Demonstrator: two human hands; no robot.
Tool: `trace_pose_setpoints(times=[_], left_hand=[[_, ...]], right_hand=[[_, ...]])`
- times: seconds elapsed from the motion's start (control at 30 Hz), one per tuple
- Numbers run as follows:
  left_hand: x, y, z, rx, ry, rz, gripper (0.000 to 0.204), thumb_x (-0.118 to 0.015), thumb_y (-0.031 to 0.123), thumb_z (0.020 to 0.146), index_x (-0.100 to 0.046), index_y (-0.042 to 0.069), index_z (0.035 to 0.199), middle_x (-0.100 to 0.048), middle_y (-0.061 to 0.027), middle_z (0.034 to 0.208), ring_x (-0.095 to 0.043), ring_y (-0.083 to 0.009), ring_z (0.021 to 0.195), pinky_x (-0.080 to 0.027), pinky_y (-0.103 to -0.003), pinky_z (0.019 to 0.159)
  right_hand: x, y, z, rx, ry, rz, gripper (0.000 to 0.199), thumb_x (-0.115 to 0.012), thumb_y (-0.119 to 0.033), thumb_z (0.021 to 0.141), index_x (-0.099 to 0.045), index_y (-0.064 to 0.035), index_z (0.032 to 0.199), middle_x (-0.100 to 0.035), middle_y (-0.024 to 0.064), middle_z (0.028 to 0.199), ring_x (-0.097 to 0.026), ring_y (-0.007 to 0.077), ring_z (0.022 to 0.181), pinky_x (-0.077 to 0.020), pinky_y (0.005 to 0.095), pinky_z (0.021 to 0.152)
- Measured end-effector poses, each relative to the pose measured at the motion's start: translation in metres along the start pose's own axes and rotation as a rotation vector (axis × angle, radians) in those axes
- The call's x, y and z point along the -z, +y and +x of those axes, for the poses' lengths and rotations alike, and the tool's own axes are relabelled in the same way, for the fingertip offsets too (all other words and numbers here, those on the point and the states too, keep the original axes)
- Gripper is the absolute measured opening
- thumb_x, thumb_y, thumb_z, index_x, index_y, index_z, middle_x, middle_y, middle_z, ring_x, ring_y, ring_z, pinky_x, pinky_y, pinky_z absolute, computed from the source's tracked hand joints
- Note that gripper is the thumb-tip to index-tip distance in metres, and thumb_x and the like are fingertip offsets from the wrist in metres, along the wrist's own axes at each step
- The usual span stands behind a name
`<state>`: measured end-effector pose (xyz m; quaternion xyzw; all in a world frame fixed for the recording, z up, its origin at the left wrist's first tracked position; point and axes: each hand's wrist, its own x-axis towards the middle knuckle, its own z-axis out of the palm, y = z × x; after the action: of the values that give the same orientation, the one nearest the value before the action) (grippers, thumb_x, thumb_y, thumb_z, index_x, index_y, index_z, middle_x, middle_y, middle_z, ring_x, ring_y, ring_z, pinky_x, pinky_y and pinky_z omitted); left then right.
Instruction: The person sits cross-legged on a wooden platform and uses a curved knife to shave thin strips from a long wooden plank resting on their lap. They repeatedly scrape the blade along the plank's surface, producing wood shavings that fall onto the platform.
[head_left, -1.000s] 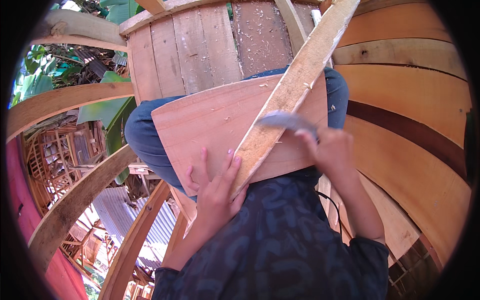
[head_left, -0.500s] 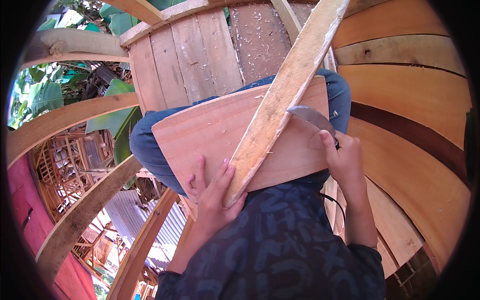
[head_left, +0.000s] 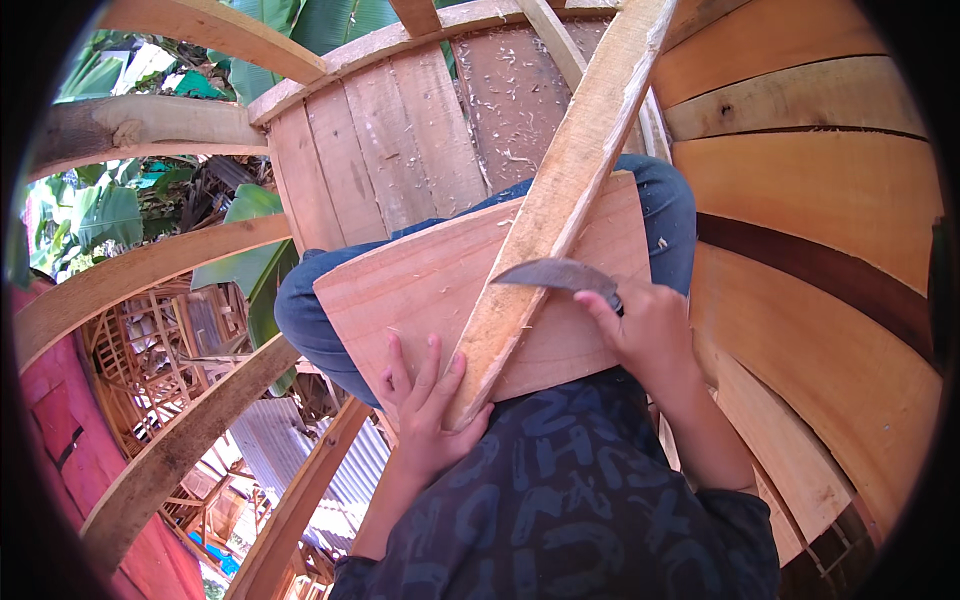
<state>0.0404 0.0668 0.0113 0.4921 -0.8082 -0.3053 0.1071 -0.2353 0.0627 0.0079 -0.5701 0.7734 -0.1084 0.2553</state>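
Observation:
A long wooden strip (head_left: 545, 225) with a rough pale edge slants across a wide flat board (head_left: 400, 300) that rests over my crossed legs. My left hand (head_left: 425, 420) holds the strip's near end between thumb and index finger, while its other fingers lie spread on the board. In my right hand (head_left: 655, 335) is a knife with a curved dark blade (head_left: 560, 272). The blade lies across the strip about midway along, its tip pointing left. My fingers wrap the handle, which is mostly hidden.
Beyond my legs, plank flooring (head_left: 380, 130) is strewn with wood shavings (head_left: 515, 120). A plank wall (head_left: 810, 190) rises on the right. Spaced wooden beams (head_left: 190, 430) run along the left, with corrugated metal sheets (head_left: 270, 435) and banana leaves (head_left: 250, 260) showing outside.
My right hand has moved left and down with the knife; its blade has gone from the strip's right edge to across its face. My left hand still holds the near end.

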Motion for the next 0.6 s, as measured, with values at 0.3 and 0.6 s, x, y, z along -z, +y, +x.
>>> trace_pose_setpoints(times=[0.3, 0.6], left_hand=[[-0.004, -0.004, -0.004, -0.014, -0.023, -0.001, 0.076, -0.084, 0.025, 0.063, -0.058, 0.005, 0.131, -0.048, -0.0188, 0.144, -0.016, -0.0458, 0.145, -0.011, -0.055, 0.107], [0.001, 0.001, -0.004, -0.001, -0.011, -0.009, 0.076, -0.084, 0.021, 0.062, -0.057, 0.006, 0.132, -0.049, -0.0167, 0.143, -0.017, -0.0449, 0.145, -0.012, -0.053, 0.108]], right_hand=[[0.055, 0.078, 0.04, -0.409, 0.249, -0.022, 0.063, -0.056, -0.057, 0.09, -0.065, 0.0037, 0.073, -0.061, 0.0258, 0.066, -0.063, 0.0429, 0.067, -0.0481, 0.0477, 0.059], [0.017, 0.007, 0.029, -0.006, 0.067, -0.089, 0.065, -0.059, -0.063, 0.084, -0.068, -0.0001, 0.069, -0.062, 0.0211, 0.062, -0.066, 0.0357, 0.062, -0.0521, 0.0435, 0.058]])
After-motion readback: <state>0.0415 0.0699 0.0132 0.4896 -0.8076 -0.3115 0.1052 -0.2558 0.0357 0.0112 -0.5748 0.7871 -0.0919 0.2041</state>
